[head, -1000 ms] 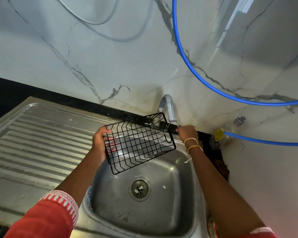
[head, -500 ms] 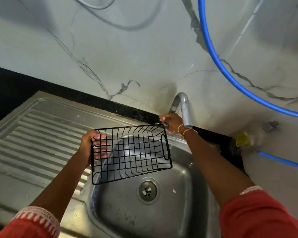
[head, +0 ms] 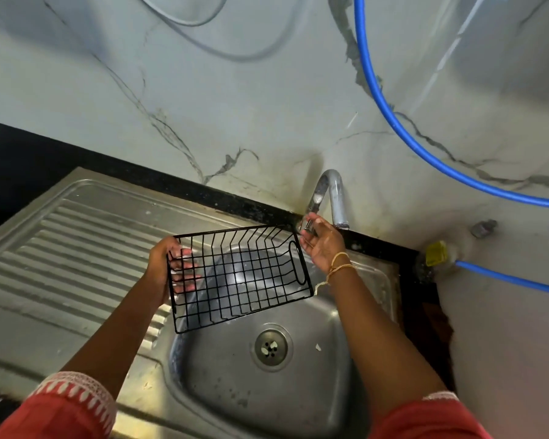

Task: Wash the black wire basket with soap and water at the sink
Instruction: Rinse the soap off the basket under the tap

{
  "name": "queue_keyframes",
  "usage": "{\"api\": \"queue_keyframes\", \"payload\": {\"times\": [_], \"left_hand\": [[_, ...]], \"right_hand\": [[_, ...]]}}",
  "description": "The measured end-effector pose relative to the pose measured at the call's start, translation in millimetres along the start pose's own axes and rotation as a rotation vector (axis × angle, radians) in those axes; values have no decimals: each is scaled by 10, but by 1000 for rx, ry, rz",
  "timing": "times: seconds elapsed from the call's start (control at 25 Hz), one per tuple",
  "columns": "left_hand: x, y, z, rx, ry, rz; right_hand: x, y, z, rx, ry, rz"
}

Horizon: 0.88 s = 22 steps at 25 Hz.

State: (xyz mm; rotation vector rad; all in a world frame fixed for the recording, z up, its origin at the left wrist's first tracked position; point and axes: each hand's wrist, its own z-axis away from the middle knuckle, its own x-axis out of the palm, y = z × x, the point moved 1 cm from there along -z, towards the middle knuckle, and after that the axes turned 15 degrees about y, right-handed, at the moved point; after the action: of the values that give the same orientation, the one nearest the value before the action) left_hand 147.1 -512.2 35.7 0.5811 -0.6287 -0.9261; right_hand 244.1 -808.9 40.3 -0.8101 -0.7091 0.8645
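The black rectangular wire basket (head: 240,277) sits at the centre of the frame, held in the air above the round bowl of the stainless steel sink (head: 298,397), tilted so its open grid faces up toward me. My left hand (head: 167,269) holds it by its left short end: my fingers (head: 184,270) are curled round the wires there, and their tips show through the mesh inside the basket. An oval wire handle loop stands on the basket's right end.

My right hand (head: 322,245) is just right of that end, apart from the basket, with its palm turned up and the fingers loosely spread; the fingertips reach up to a small metal tap lever (head: 308,224) at the foot of the curved chrome faucet (head: 333,198). Whether they actually grip the lever I cannot tell. Thin gold bangles (head: 339,263) circle that wrist.

Below the basket, the round metal drain strainer (head: 270,347) lies in the bottom of the bowl. The ribbed steel draining board (head: 61,258) fills the left of the frame. A white marble-patterned wall (head: 235,106) takes up the upper half, and a blue hose (head: 425,150) curves across the upper right. Red sleeves with white trim (head: 73,403) show at the lower corners.
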Motion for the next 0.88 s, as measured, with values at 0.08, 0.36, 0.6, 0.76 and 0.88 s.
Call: {"api": "queue_keyframes", "payload": {"times": [0.08, 0.36, 0.6, 0.76, 0.88], "left_hand": [[11, -3, 111, 38, 73, 1], [-34, -159, 313, 55, 114, 30], [131, -413, 525, 72, 181, -80], [303, -548, 589, 278, 209, -319], [469, -689, 804, 611, 272, -739]], "right_hand": [[5, 40, 115, -33, 172, -36], [-484, 336, 617, -480, 496, 916], [-585, 716, 1011, -164, 462, 738], [-315, 732, 1327, -244, 330, 609], [-54, 540, 1497, 159, 60, 127]]}}
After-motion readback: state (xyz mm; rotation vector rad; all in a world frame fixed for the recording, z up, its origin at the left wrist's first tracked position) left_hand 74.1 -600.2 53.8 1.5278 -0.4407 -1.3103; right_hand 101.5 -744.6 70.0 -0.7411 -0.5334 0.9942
